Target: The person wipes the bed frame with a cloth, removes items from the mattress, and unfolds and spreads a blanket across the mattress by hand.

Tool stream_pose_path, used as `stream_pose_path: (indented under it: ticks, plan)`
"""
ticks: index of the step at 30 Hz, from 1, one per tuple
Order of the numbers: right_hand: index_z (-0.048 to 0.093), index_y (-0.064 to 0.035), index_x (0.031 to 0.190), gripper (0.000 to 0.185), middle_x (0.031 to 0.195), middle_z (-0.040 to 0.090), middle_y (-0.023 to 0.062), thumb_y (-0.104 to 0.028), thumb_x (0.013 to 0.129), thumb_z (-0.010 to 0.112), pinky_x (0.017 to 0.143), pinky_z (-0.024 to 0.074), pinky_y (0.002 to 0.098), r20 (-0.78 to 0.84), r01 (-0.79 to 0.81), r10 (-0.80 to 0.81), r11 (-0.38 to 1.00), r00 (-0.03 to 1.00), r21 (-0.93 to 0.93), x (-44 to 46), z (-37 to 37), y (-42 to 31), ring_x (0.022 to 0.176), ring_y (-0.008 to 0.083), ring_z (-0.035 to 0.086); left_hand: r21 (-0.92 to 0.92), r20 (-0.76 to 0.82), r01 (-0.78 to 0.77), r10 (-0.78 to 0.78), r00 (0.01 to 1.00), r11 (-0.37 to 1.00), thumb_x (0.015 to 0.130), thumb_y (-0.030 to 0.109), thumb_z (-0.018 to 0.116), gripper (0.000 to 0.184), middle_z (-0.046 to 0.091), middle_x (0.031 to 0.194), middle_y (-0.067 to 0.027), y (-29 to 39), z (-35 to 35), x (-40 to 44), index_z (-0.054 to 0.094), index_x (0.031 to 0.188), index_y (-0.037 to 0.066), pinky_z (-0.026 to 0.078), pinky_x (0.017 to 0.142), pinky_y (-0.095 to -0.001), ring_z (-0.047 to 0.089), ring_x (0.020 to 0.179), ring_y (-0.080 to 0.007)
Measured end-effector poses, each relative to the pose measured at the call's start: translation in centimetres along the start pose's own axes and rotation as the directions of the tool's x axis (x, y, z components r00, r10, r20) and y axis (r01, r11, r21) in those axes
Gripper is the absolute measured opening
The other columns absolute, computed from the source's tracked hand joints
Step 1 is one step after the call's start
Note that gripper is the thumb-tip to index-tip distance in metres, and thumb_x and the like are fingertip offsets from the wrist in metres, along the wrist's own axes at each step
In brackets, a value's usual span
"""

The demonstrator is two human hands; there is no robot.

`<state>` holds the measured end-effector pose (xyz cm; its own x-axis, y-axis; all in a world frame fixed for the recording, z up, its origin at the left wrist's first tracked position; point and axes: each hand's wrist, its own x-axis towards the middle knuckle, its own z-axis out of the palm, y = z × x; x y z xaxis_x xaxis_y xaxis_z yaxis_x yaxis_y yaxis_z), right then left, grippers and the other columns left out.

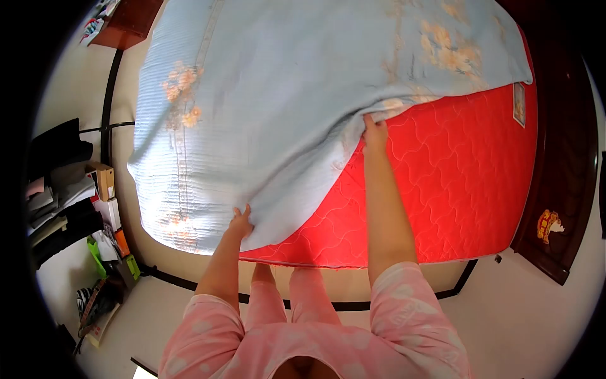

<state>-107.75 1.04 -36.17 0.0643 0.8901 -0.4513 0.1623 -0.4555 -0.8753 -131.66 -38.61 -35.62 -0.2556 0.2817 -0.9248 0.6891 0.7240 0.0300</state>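
A light blue quilted bedspread with orange flower patterns covers the far and left parts of a red quilted mattress. My right hand is closed on the bedspread's near edge, where the fabric bunches and folds back. Farther left and nearer to me, my left hand grips the bedspread close to the mattress's front edge, its thumb side showing on top. A slanting fold runs through the cloth between both hands. The fingers under the fabric are hidden.
A dark wooden headboard stands along the right. A small picture card lies at the mattress's right edge. Boxes and dark folded items are piled at the left, below a reddish-brown cabinet. The dark bed frame rail runs low near my legs.
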Motion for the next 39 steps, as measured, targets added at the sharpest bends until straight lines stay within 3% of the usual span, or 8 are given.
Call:
stream_pose_path:
  ticks: [4,10,12,18,22,25,34,39]
  plan:
    - [0.044,0.0012,0.093,0.037,0.085,0.059,0.019,-0.026,0.076,0.061,0.065,0.0454,0.0412,0.006,0.186,-0.278,0.624,0.961,-0.759,-2.7,3.7,-5.6,0.07,0.0323,0.058,-0.039,-0.014,-0.001,0.001,1.0,0.999,0.074,0.025,0.059,0.083,0.008,0.137,-0.0342,-0.9,1.1,0.5,0.008,0.14,0.019,0.029,0.1,-0.0423,0.031,0.122,-0.0442]
    - [0.046,-0.0027,0.106,0.033,0.089,0.058,0.0149,-0.026,0.084,0.052,0.064,0.0469,0.0384,0.2,0.362,-0.303,0.809,0.932,-0.462,-2.2,-0.8,6.7,0.075,0.027,0.059,-0.019,-0.05,-0.023,0.022,0.998,1.0,0.076,0.027,0.057,0.08,0.009,0.137,-0.0348,-1.0,1.3,0.4,0.009,0.14,0.018,0.027,0.1,-0.0444,0.03,0.122,-0.0442]
    - [0.046,-0.008,0.109,0.031,0.098,0.057,0.0086,-0.031,0.088,0.045,0.065,0.0473,0.0375,0.221,-0.284,0.286,0.958,0.932,-0.041,-6.3,-2.5,8.8,0.079,0.0219,0.059,-0.031,-0.03,-0.021,0.02,0.999,0.999,0.076,0.027,0.057,0.08,0.009,0.137,-0.0349,-0.9,0.8,0.2,0.009,0.14,0.018,0.027,0.1,-0.0444,0.03,0.122,-0.0442]
    - [0.037,-0.0109,0.128,0.048,0.122,0.047,0.0078,-0.038,0.089,0.045,0.089,0.041,0.0357,0.552,-0.705,0.555,0.704,0.622,0.087,-17.7,-1.6,10.3,0.107,0.0199,0.048,-0.043,-0.031,-0.032,0.031,0.999,0.999,0.077,0.026,0.056,0.079,0.008,0.136,-0.0358,-0.5,0.4,-0.2,0.009,0.14,0.018,0.028,0.1,-0.0429,0.03,0.122,-0.0445]
    - [0.038,-0.0047,0.127,0.051,0.121,0.048,0.011,-0.017,0.082,0.058,0.089,0.0381,0.03,0.373,-0.35,0.233,0.892,0.898,0.286,-22.0,-0.3,11.2,0.109,0.0211,0.046,-0.041,-0.048,-0.033,0.031,0.998,0.999,0.077,0.028,0.054,0.077,0.008,0.136,-0.0363,-0.2,0.2,-0.7,0.01,0.14,0.017,0.029,0.1,-0.0418,0.031,0.121,-0.0452]
    - [0.052,-0.0016,0.104,0.028,0.093,0.058,0.0111,-0.012,0.079,0.057,0.073,0.0429,0.0319,-0.037,-0.307,0.305,0.944,0.952,-0.125,-25.1,-2.5,8.6,0.084,0.019,0.054,-0.006,-0.103,-0.037,0.036,0.994,0.999,0.078,0.03,0.051,0.076,0.008,0.136,-0.0363,-0.4,1.1,-0.6,0.01,0.14,0.016,0.029,0.1,-0.0418,0.032,0.12,-0.0452]
    - [0.04,-0.0023,0.067,0.024,0.059,0.04,0.0037,-0.012,0.076,0.059,0.051,0.0345,0.0289,-0.001,0.053,-0.055,0.971,0.998,-0.235,-28.6,-2.4,4.2,0.056,0.0128,0.038,-0.198,-0.287,-0.155,0.094,0.953,0.968,0.08,0.047,0.048,0.074,0.022,0.135,-0.0305,-0.3,1.8,-0.8,0.02,0.137,0.009,0.028,0.1,-0.0426,0.034,0.12,-0.042]
    - [0.044,-0.0036,0.073,0.019,0.067,0.045,0.0011,-0.012,0.077,0.062,0.055,0.0368,0.0255,0.105,-0.112,0.097,0.982,0.99,0.154,-26.5,1.0,3.5,0.061,0.0102,0.044,0.096,-0.733,-0.793,0.582,0.353,0.602,0.074,0.03,0.064,0.071,0.038,0.125,-0.027,9.0,-0.4,-11.1,0.032,0.13,0.002,0.031,0.097,-0.0417,0.039,0.113,-0.0404]
